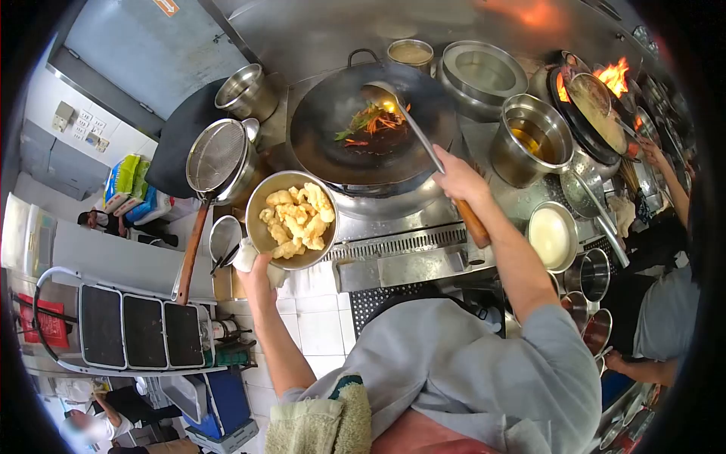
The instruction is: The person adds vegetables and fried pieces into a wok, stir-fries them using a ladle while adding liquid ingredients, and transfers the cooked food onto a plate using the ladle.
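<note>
My left hand [261, 274] is closed on the lower rim of a metal bowl [255, 208], with a white cloth [245, 256] at the fingers. Battered, pale golden pieces [297, 219] lie in the bowl, which is held left of and below the wok. My right hand [460, 180] grips a long-handled ladle [422, 136] where the metal shaft meets the wooden handle. The ladle's head is inside the dark wok [325, 155], beside sliced green and orange vegetables [370, 125] in a dark sauce.
A strainer [216, 155] rests on a pot at the left. Behind the wok stand a small container [410, 53] and a water basin [484, 69]. To the right are an oil pot [532, 144], a bowl of pale liquid [552, 237], and a co-worker's arm [665, 166] near flames [614, 77].
</note>
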